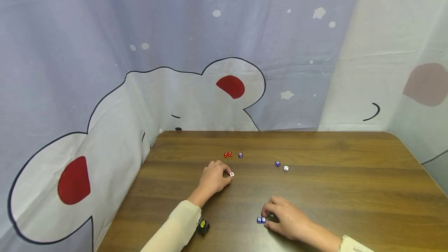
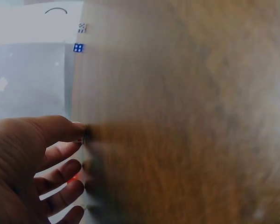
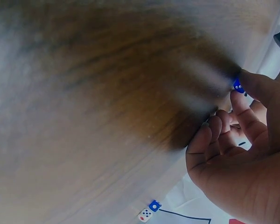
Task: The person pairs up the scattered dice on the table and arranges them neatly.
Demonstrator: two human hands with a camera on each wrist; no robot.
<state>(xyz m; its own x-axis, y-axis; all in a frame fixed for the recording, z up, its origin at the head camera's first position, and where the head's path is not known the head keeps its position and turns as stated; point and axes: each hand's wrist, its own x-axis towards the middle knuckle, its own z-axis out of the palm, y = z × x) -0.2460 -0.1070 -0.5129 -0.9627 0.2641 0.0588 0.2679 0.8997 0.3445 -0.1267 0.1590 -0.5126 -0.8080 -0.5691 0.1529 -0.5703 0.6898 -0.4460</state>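
In the head view my left hand (image 1: 214,177) pinches a white die (image 1: 232,174) between thumb and index finger, down at the tabletop. The fingertips hide most of that die in the left wrist view, where the left hand (image 2: 42,158) shows its other fingers spread loosely. Nearer the front edge, my right hand (image 1: 288,219) has thumb and index finger on either side of a blue die (image 1: 263,219). A second blue die (image 1: 259,219) sits right against it on the left. The right wrist view shows a blue die (image 3: 238,86) between thumb and index fingertips.
Two red dice (image 1: 228,154) lie side by side beyond the left hand, with a blue die (image 1: 240,155) to their right. Farther right are another blue die (image 1: 277,163) and a white die (image 1: 286,168). A patterned curtain (image 1: 297,49) hangs behind the wooden table (image 1: 350,182).
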